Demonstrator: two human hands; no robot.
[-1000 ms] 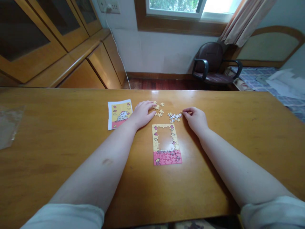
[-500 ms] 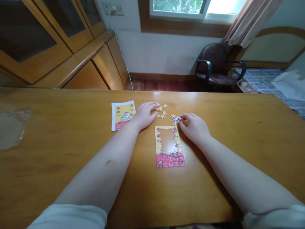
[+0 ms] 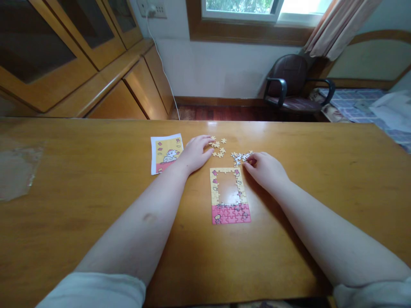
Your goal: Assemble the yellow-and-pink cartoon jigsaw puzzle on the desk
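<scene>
A partly joined jigsaw puzzle (image 3: 230, 214) lies flat on the table, with a pink lower band, a yellow border and an open gap in its middle. Beyond it, loose yellow puzzle pieces (image 3: 221, 152) are scattered by my left hand (image 3: 197, 153), whose fingers are spread and resting beside them. My right hand (image 3: 267, 169) is at the right edge of a pile of white puzzle pieces (image 3: 238, 157). Its thumb and forefinger are closed together on a puzzle piece, mostly hidden by the fingertips. The printed picture card (image 3: 158, 156) lies left of my left hand, partly covered by the forearm.
A clear plastic bag (image 3: 17, 171) lies at the left of the wooden table (image 3: 105, 171). Behind the table stand wooden cabinets (image 3: 135, 85), an armchair (image 3: 287, 83) and a bed with a checked cover (image 3: 356, 102). A white cable (image 3: 162, 64) hangs from the wall socket.
My right hand has shifted slightly right, and the white pieces are spread wider toward it. My left hand stays by the yellow pieces. The view has tilted very slightly.
</scene>
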